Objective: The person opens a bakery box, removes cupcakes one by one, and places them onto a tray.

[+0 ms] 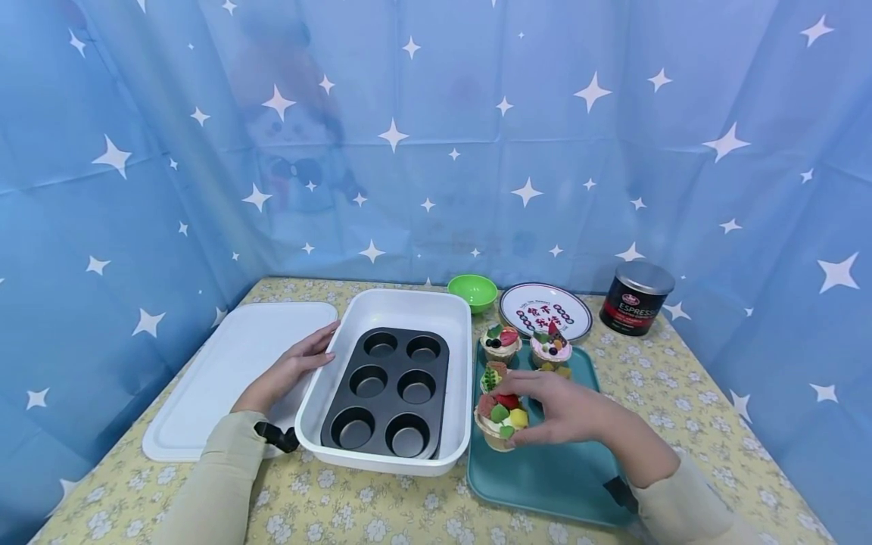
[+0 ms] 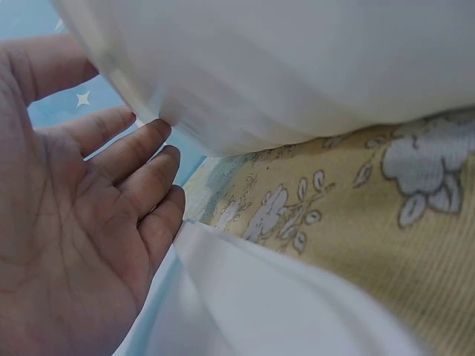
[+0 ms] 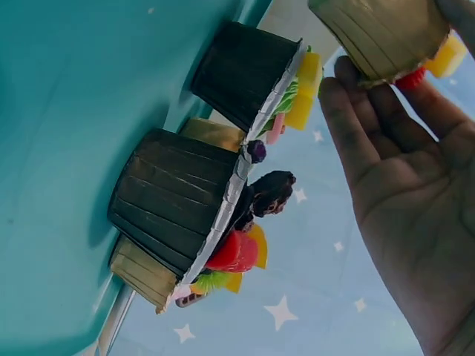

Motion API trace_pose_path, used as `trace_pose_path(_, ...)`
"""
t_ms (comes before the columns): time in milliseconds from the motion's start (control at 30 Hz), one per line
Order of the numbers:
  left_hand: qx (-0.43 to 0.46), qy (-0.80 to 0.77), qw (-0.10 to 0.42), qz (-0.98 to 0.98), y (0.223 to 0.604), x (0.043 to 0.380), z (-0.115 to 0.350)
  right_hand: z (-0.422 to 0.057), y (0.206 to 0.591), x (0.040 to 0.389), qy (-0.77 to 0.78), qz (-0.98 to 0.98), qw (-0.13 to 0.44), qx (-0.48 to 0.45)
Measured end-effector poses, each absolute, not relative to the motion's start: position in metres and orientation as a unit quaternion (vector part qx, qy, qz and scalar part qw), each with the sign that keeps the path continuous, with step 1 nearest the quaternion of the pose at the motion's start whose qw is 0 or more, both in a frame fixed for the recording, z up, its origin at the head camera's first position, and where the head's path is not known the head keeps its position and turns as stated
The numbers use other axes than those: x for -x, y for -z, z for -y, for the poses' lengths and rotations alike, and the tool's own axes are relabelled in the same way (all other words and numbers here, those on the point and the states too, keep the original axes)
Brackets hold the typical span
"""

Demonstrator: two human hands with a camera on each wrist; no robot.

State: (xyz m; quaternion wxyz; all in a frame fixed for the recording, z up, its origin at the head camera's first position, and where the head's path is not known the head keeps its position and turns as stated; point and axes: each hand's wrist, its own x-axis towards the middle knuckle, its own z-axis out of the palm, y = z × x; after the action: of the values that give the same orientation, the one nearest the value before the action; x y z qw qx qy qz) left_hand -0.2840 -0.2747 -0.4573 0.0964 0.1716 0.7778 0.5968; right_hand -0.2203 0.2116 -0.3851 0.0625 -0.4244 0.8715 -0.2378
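Above the near left part of a teal tray (image 1: 538, 484), my right hand (image 1: 562, 409) pinches a cupcake (image 1: 500, 431) in a tan paper cup between thumb and fingers. Cream, a red berry, a green leaf and yellow cubes top it. More cupcakes stand behind on the tray, including a pink-creamed one (image 1: 552, 350); the right wrist view shows two in dark cups (image 3: 178, 196), partly hidden by my hand in the head view. My left hand (image 1: 289, 371) rests its loosely extended fingers against the outer left wall of a white box (image 1: 409, 309), which contains a black muffin tin (image 1: 391, 393) with bare cups.
A white lid (image 1: 232, 371) lies left of the box, under my left forearm. Along the back are a green bowl (image 1: 473, 291), a white patterned plate (image 1: 545, 299) and a black espresso can (image 1: 635, 299). Blue star-printed cloth hangs behind and on both sides.
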Motion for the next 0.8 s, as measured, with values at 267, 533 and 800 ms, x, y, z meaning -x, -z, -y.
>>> trace_pose_path(267, -0.178, -0.595, 0.096, -0.778, 0.4569, 0.2841, 0.2746, -0.2090, 0.3921, 0.2231, 0.236, -0.859, 0.115, 0.440)
trace_pose_path(533, -0.180, -0.592, 0.095, -0.780, 0.4563, 0.2841, 0.2752, -0.2098, 0.3928, 0.2213, 0.230, -0.861, 0.156, 0.427)
trace_pose_path(800, -0.177, -0.592, 0.095, -0.781, 0.4558, 0.2835, 0.2749, -0.2086, 0.3927, 0.2200, 0.230, -0.863, 0.163, 0.419)
